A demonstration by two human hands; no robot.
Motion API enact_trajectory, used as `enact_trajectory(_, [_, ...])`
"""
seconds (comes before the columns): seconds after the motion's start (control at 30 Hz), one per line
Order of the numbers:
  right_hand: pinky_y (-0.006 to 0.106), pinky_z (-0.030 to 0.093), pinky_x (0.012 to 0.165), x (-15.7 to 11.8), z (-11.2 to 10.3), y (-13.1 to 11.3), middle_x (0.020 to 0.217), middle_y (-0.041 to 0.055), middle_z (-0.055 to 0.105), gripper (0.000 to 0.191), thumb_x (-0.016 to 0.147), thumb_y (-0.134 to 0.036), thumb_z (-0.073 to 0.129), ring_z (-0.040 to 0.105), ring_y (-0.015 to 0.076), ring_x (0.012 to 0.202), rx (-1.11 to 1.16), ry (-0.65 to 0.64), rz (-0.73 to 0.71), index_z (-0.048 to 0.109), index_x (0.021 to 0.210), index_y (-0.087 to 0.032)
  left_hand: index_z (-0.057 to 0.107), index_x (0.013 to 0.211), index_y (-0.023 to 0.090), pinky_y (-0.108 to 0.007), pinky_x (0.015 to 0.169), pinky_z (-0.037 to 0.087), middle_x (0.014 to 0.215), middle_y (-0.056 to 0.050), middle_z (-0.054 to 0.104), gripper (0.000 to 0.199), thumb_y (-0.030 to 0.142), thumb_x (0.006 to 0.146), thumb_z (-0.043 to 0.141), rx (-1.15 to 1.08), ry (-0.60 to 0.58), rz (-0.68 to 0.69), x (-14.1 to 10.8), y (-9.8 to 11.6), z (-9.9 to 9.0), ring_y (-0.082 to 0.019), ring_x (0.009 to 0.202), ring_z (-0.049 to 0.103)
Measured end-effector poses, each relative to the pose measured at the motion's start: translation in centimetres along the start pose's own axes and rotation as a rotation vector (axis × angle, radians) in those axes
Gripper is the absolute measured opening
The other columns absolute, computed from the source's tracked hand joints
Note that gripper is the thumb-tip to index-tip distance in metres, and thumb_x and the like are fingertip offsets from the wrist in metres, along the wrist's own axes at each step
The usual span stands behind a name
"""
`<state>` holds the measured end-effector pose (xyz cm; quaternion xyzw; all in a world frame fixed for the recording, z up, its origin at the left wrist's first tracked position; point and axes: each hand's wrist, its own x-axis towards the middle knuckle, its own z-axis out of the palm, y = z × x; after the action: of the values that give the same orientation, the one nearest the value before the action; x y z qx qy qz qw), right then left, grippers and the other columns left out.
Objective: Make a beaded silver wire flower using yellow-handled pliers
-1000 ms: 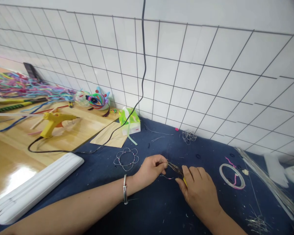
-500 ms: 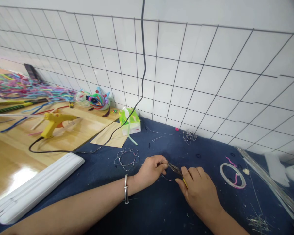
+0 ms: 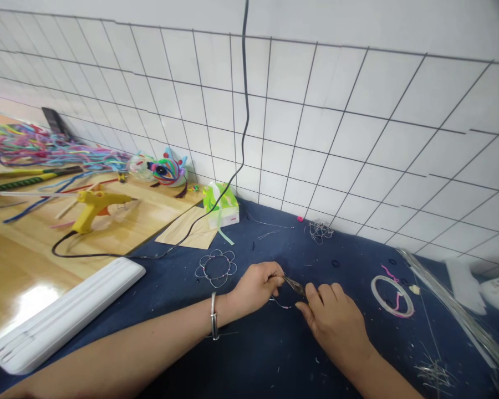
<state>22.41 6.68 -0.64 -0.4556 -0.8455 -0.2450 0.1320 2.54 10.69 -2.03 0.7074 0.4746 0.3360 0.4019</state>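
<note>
Near the middle of the dark blue mat, my left hand (image 3: 260, 285) is pinched on a thin wire (image 3: 279, 303), whose end with small pink beads hangs below the fingers. My right hand (image 3: 335, 318) is wrapped round a pair of pliers (image 3: 294, 286). The pliers' narrow jaws point left and meet the left fingertips; whether they grip the wire is too small to tell. A flower-shaped wire ring (image 3: 216, 268) with small beads lies flat to the left of my left hand.
A white power strip (image 3: 70, 316) lies at the left. Behind it are a yellow glue gun (image 3: 93, 208), its black cable and a green tissue box (image 3: 222, 205). A white ring (image 3: 393, 296) and a wire bundle (image 3: 453, 305) lie at the right.
The view has shifted slightly. The pliers' handle has turned a little in my right hand, and its yellow part no longer shows. My left hand keeps its pinch.
</note>
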Motion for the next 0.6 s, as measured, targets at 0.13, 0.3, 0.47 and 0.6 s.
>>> enact_trajectory(0.13, [0.027, 0.029, 0.055, -0.1, 0.5, -0.1, 0.069, 0.0051, 0.05, 0.03, 0.084, -0.039, 0.044, 0.043, 0.0168, 0.068, 0.012, 0.009, 0.016, 0.058, 0.099, -0.017, 0.057, 0.074, 0.016, -0.019, 0.049, 0.039, 0.062, 0.001, 0.058, 0.016, 0.023, 0.08, 0.044, -0.003, 0.002, 0.003, 0.1, 0.0, 0.1, -0.009, 0.052, 0.055])
enact_trajectory(0.3, [0.025, 0.034, 0.059, -0.3, 1.4, 0.0, 0.07, 0.0047, 0.051, 0.03, 0.086, -0.039, 0.042, 0.046, 0.0155, 0.069, 0.135, 0.002, 0.086, 0.059, 0.096, -0.016, 0.059, 0.076, 0.016, -0.02, 0.055, 0.041, 0.062, 0.001, 0.06, 0.016, 0.024, 0.08, 0.046, -0.049, 0.04, -0.002, 0.2, 0.1, 0.2, -0.01, 0.057, 0.056])
enact_trajectory(0.47, [0.024, 0.038, 0.064, -0.5, 2.0, 0.1, 0.073, 0.0052, 0.053, 0.031, 0.087, -0.038, 0.04, 0.05, 0.0155, 0.075, 0.245, 0.015, 0.132, 0.058, 0.098, -0.015, 0.059, 0.077, 0.016, -0.02, 0.058, 0.042, 0.064, 0.0, 0.062, 0.015, 0.023, 0.08, 0.047, -0.125, 0.009, -0.009, 0.3, 0.5, -0.1, -0.011, 0.061, 0.058])
enact_trajectory(0.6, [0.024, 0.038, 0.064, -0.4, 1.9, 0.2, 0.072, 0.0052, 0.053, 0.032, 0.087, -0.038, 0.039, 0.051, 0.0157, 0.075, 0.234, 0.026, 0.118, 0.058, 0.097, -0.015, 0.059, 0.078, 0.015, -0.021, 0.06, 0.043, 0.066, -0.001, 0.062, 0.016, 0.022, 0.08, 0.046, -0.144, 0.004, -0.012, 0.3, 0.7, -0.2, -0.011, 0.063, 0.058])
